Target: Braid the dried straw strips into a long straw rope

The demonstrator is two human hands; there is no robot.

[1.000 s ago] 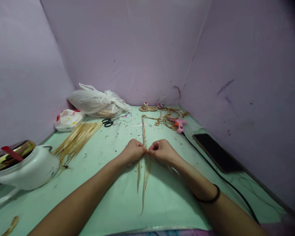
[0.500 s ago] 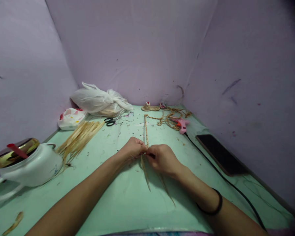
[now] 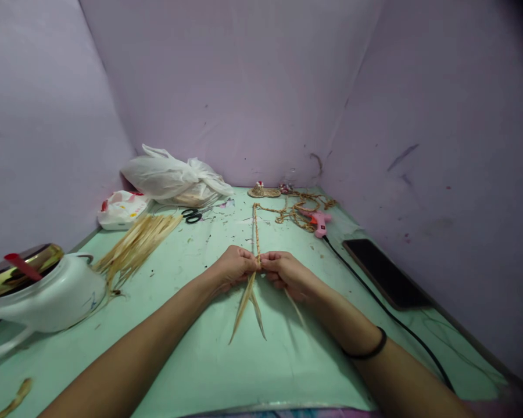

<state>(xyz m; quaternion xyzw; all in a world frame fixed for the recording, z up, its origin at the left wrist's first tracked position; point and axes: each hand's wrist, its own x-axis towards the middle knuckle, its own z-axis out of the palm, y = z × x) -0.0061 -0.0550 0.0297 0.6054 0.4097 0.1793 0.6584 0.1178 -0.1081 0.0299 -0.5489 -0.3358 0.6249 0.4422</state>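
Observation:
A thin tan braid of dried fibre (image 3: 256, 229) runs from the middle of the table straight down to my hands. My left hand (image 3: 235, 268) pinches its near end from the left. Close against it, my right hand (image 3: 290, 273) is closed on a fibre strand (image 3: 295, 307) that trails out below the fingers. Two loose strand ends (image 3: 245, 307) hang below the pinch, spread apart. Beyond, the braid bends right into a tangled heap of finished braid (image 3: 305, 204). The fingertips partly hide where the strands meet.
Left: a bundle of pale fibre strips (image 3: 139, 241), black-handled scissors (image 3: 192, 216), a white pot (image 3: 56, 296), a tied white plastic bag (image 3: 174, 180). Right: a pink glue gun (image 3: 321, 223) with a black cord, and a phone (image 3: 386, 273). A small woven hat (image 3: 259, 190) lies at the back.
My right hand has shifted slightly, turning so its fingers show more. A strand end now hangs to the lower left below the pinch. The view has moved a little.

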